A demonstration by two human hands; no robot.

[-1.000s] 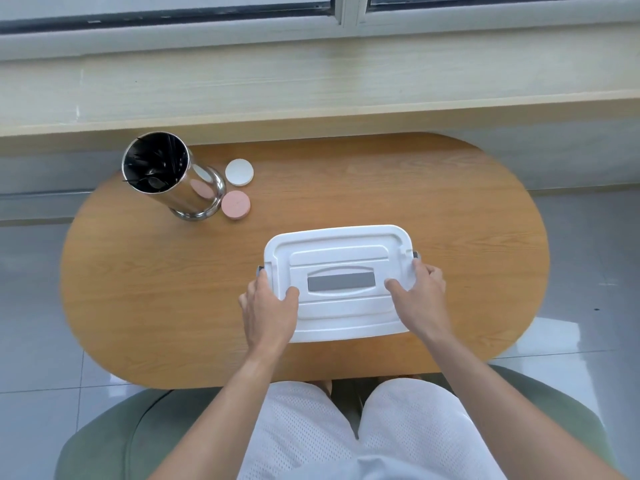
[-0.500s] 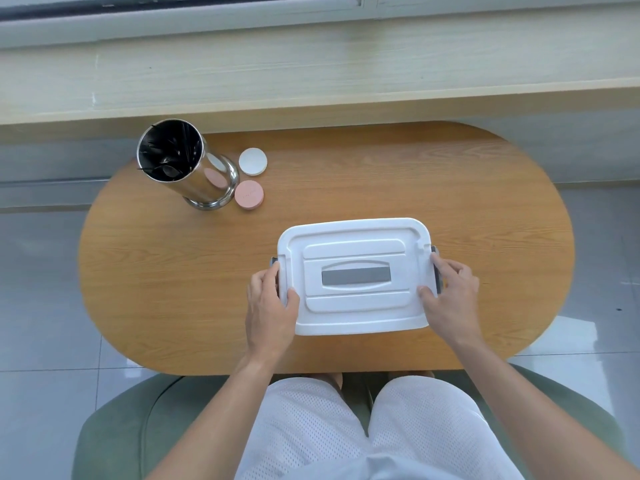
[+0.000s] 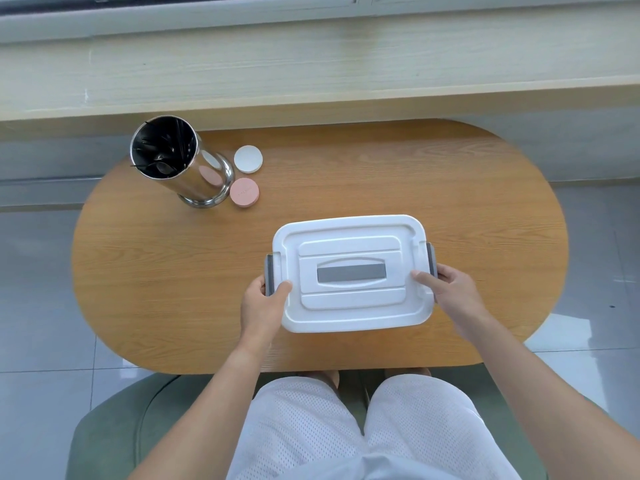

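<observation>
- The storage box (image 3: pixel 349 271) looks like thin moulded plastic. Expect it to be light and fairly stiff, though the lid may flex if you press on its middle.
- Its glossy surface could slide under dry fingers, so rely on edges rather than flat faces.
- The lid is on, so the contents are hidden. Be ready for more weight than the shell suggests.
- Your best hold is at the two short ends, on the left latch (image 3: pixel 269 271) and the right latch (image 3: pixel 430 259), or under the rim beside them.
- Your left grip (image 3: pixel 263 306) is clamped on the left latch, with the thumb on the lid and the fingers curled round the end.
- Your right grip (image 3: pixel 453 292) is clamped on the right latch in the same way, thumb resting on the lid.
- The box sits flat on the table (image 3: pixel 173 271), toward the near edge and right of centre, with its long side running left to right.
- It is well apart from the steel canister (image 3: pixel 173 161) at the far left.
- It is white and rectangular with rounded corners and a stepped raised panel. A grey bar sits in the lid's central recess, and there is a grey latch at each short end.
</observation>
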